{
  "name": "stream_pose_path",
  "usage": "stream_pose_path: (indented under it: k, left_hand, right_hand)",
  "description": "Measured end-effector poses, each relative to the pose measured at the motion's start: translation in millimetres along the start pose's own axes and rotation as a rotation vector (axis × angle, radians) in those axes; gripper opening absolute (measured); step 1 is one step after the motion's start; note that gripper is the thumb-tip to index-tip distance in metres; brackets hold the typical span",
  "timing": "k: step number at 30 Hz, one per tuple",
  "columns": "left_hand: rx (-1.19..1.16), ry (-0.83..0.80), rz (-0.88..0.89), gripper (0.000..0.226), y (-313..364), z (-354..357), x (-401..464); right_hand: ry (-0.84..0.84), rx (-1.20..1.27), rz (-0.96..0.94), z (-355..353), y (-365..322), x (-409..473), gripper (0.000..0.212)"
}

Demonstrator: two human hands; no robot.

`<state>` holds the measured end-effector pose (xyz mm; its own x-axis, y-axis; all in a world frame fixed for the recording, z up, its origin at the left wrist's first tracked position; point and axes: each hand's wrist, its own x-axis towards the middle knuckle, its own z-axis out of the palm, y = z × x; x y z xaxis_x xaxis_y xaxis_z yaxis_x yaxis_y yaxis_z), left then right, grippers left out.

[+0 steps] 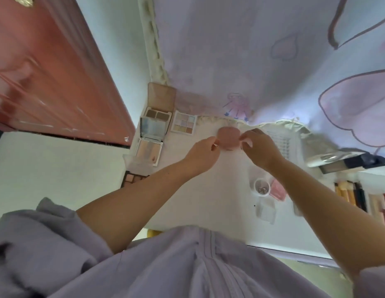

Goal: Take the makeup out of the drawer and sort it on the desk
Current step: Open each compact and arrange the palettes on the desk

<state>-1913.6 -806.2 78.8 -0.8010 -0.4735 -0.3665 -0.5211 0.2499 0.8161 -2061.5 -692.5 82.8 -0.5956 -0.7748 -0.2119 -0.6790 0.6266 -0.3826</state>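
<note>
**Sorting well under way, pink compact in hand**

Nearest on the white bench (208, 190), a small round jar (262, 186) stands beside a pink packet (278, 190), with some clear pieces just in front. At the right edge lie brushes and pencils (350, 196), lined up side by side. On the left side a row of palettes (152, 134) runs from near to far, several lying open, with a pastel palette (184, 124) just beside them. These groups suggest much of the makeup is already out and sorted; the drawer itself is not in view, so what remains in it cannot be told.

Farther out, mid-bench, the left hand (203, 150) and right hand (259, 147) meet on a round pink compact (228, 138). Fingers of both pinch its opposite edges. It looks smooth, matte and closed, though blur hides details. Behind hangs a pale printed cloth (273, 61).
</note>
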Motion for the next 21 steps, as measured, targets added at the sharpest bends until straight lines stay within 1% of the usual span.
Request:
stream_pose_path:
  k: [2, 4, 5, 8, 10, 12, 14, 16, 19, 21]
  left_hand:
    - [-0.061, -0.109, -0.103, 0.026, 4.5, 14.9, 17.9]
    - [-0.233, -0.188, -0.228, 0.016, 15.0, 35.3, 33.7]
    - [-0.318, -0.202, -0.295, 0.013, 20.2, 45.0, 39.9]
    - [-0.504, -0.174, -0.482, 0.012, 31.6, 66.7, 54.5]
    - [-0.611, -0.154, -0.559, 0.017, 34.0, 74.6, 60.5]
    - [-0.718, -0.133, -0.61, 0.013, 35.5, 78.3, 62.7]
    - [-0.809, -0.1, -0.649, 0.014, 35.9, 77.7, 62.3]
    - [-0.901, -0.121, -0.668, 0.021, 34.8, 72.5, 58.9]
    - [-1.097, -0.318, -0.596, 0.05, 33.6, 61.0, 46.2]
    - [-1.198, -0.413, -0.534, 0.059, 32.3, 53.9, 34.5]
  right_hand:
    - [-0.09, -0.126, 0.045, -2.6, 25.3, 9.0, 0.034]
    - [-0.183, -0.245, 0.021, -2.3, 47.5, 18.2, 0.044]
    - [-0.217, -0.282, -0.013, -0.3, 55.8, 22.4, 0.049]
    - [-0.242, -0.332, -0.112, 6.1, 71.2, 32.8, 0.059]
    - [-0.212, -0.337, -0.179, 6.4, 74.6, 36.6, 0.057]
    - [-0.172, -0.34, -0.241, 5.7, 76.6, 36.3, 0.056]
    - [-0.124, -0.283, -0.251, 2.9, 77.5, 30.5, 0.056]
    - [-0.066, -0.125, -0.205, -3.7, 73.7, 20.4, 0.053]
    - [-0.055, 0.132, -0.167, -13.4, 55.4, -0.3, 0.046]
    - [-0.067, 0.18, -0.191, -14.4, 39.5, -15.5, 0.043]
